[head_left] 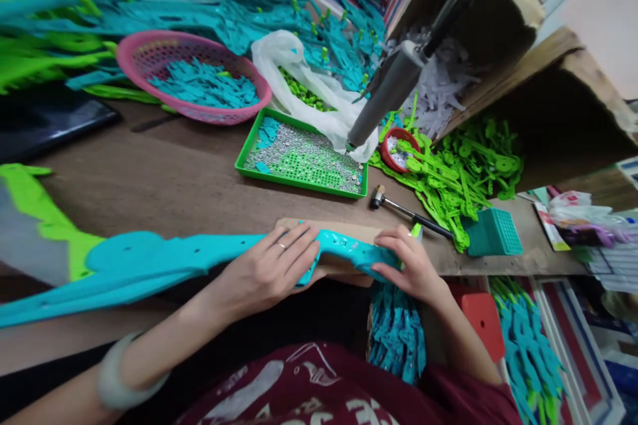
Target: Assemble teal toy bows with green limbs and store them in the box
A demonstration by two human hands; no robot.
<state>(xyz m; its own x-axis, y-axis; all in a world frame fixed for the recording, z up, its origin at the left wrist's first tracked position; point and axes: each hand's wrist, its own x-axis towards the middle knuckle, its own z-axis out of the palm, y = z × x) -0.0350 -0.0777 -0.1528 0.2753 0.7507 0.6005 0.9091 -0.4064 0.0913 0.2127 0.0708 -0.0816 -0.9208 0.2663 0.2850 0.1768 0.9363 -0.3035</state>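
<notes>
A long turquoise plastic part (174, 255) lies across the table's front edge, reaching off to the left. My left hand (279, 262), with a ring on one finger, is closed over its middle, beside an opening in the part. At the part's right end my right hand (409, 259) grips it between thumb and fingers. Brown cardboard (349, 231) lies beneath the part. Beyond my hands sits a green tray (302, 182) of small metal pieces, and a grey power screwdriver (386, 96) hangs with its tip over the tray's right side.
A pink basket (194, 113) of turquoise pieces stands behind left. A hammer (409, 212), a red basket (389, 158), green parts (463, 166) and a teal box (496, 232) lie to the right. Turquoise parts (396, 332) hang below the table edge. Cardboard boxes (528, 80) stand behind right.
</notes>
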